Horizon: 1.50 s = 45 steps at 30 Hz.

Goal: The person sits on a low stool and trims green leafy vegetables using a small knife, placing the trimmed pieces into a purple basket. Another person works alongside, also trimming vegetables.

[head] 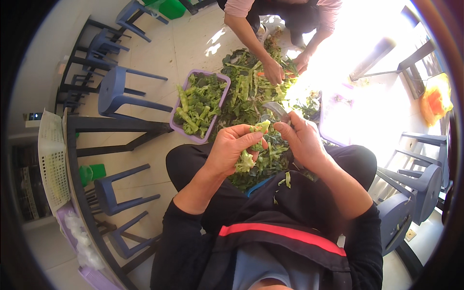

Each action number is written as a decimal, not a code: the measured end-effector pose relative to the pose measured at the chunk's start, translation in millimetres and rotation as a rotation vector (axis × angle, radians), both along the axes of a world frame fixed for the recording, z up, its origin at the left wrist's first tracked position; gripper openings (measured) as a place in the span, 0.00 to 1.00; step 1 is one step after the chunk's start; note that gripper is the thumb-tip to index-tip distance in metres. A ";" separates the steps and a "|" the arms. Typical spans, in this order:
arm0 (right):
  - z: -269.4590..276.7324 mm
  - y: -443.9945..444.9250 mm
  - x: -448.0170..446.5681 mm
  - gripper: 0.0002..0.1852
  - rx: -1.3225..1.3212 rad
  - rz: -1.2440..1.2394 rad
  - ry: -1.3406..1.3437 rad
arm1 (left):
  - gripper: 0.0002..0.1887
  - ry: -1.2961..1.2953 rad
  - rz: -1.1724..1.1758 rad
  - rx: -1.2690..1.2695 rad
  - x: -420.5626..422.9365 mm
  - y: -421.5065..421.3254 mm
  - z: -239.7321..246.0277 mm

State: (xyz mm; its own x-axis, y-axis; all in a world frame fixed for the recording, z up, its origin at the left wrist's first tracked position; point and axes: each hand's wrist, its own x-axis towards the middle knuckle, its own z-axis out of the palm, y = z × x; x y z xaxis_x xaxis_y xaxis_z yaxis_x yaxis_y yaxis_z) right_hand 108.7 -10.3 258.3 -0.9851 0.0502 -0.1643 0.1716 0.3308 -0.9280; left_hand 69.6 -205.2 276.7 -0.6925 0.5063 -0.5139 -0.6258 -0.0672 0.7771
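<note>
Between the thumb and fingers of my left hand is a broccoli piece, its cut stem end poking up past the fingertips. My right hand grips a knife with a curved blade that points up and to the left, just beyond the broccoli. The handle is mostly hidden in my fist. Below both hands lies a heap of broccoli leaves and stem peelings on the floor. A purple plastic basket of broccoli pieces stands left of the heap.
Across the heap a co-worker's hands handle green stalks. At right, a pale basket sits in glaring sunlight. Blue plastic stools and a dark table frame line the left; more stools stand at right. Trimmings lie on my apron.
</note>
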 end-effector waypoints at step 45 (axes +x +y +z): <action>-7.3 -0.9 0.5 0.15 -0.183 0.033 0.036 | 0.15 0.022 -0.032 -0.024 5.8 5.1 -19.5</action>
State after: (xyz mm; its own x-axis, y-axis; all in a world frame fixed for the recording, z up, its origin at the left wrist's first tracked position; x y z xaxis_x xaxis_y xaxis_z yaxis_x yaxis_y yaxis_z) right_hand 109.2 -11.2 251.0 -0.9912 -0.0096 -0.1322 0.1290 0.1608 -0.9785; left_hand 75.3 -200.2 257.3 -0.6876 0.5159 -0.5110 -0.6100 -0.0288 0.7918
